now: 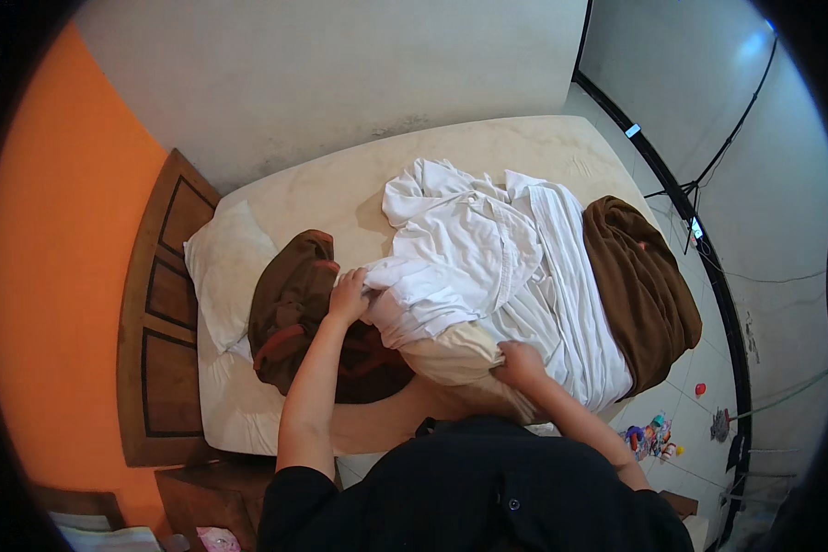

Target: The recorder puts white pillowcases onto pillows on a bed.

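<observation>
My left hand (349, 297) grips the edge of a bunched white cloth (414, 293) near the middle of the bed. To its right, my right hand (519, 366) is closed on the edge of a cream cloth (452, 352), which lies partly under the white one. More white fabric (472, 221), crumpled and with a seam or hem band, spreads beyond both hands. Long white folds (573, 290) run down on the right. A dark brown cloth with reddish trim (290, 297) lies bunched beside my left hand, and part of it passes behind my left forearm.
The mattress (359, 165) has a cream cover. A white pillow (224, 272) lies by the wooden headboard (172, 303). A folded brown blanket (638, 290) sits at the right end. Colourful small items (652, 438) and a black tripod stand (693, 185) are on the tiled floor.
</observation>
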`<state>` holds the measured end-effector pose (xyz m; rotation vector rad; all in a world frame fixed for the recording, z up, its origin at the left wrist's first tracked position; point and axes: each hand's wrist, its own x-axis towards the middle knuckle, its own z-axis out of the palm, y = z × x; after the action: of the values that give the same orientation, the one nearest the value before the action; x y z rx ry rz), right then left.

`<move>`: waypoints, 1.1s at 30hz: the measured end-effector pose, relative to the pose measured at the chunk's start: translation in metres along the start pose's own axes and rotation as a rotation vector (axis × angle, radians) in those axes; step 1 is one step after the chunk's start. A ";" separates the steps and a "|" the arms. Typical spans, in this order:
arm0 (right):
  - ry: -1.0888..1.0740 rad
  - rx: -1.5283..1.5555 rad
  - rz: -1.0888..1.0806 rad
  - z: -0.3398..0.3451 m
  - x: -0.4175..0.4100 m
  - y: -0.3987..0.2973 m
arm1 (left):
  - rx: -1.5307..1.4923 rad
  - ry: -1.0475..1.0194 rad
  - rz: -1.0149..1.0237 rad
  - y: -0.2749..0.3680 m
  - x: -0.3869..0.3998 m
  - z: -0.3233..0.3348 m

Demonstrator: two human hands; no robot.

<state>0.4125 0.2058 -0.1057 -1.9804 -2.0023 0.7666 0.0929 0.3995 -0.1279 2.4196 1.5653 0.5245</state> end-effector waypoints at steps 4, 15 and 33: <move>0.090 0.009 0.030 -0.052 0.001 0.004 | 0.025 -0.042 -0.014 0.025 -0.003 -0.018; 0.528 0.165 -0.009 -0.060 0.043 0.008 | -0.366 -0.182 -0.187 0.111 -0.069 -0.055; 0.545 0.455 0.031 -0.062 0.131 -0.007 | -0.556 -0.226 0.276 0.153 -0.084 -0.123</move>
<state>0.4285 0.3470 -0.0765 -1.7129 -1.3486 0.5437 0.1395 0.2576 0.0249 2.1657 0.8532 0.6102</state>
